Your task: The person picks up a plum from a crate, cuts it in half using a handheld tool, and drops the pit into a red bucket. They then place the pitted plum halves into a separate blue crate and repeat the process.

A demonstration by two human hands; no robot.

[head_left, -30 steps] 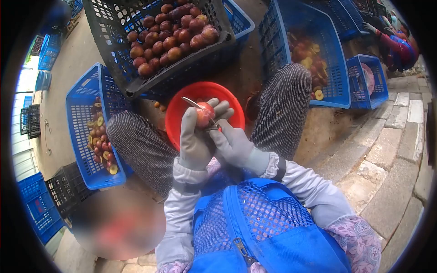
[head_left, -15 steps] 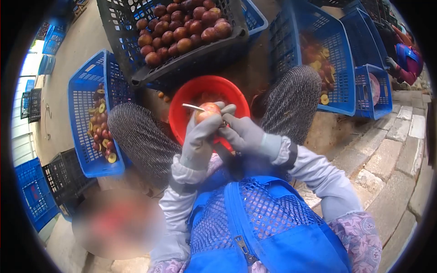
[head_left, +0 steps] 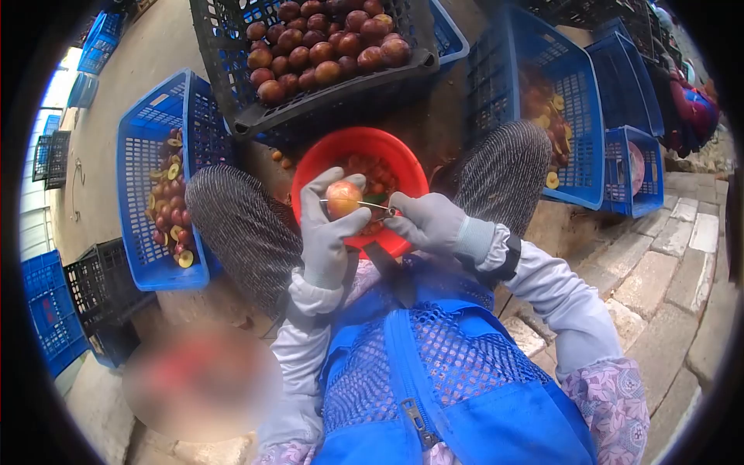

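Gloved in grey, my left hand [head_left: 324, 236] holds a red-and-yellow plum [head_left: 343, 195] between thumb and fingers. A knife [head_left: 375, 205] with a thin, narrow blade is pinched in my gloved right hand [head_left: 431, 222], its blade lying across the plum and pointing left. Below both hands, between my knees, stands a red basin [head_left: 403, 153] with small reddish pieces in it. The knife's handle is mostly hidden by the right fingers.
Ahead, a black crate [head_left: 325, 105] holds whole plums. Blue crates at the left [head_left: 159, 267] and right [head_left: 583, 174] contain cut plums. A few small pieces [head_left: 280, 158] lie on the ground beside the basin. Another person [head_left: 692, 112] is at the far right.
My left hand has opened around the plum and turned it. The knife blade, earlier sticking out to the upper left, now lies level across it; my right hand has moved slightly right.
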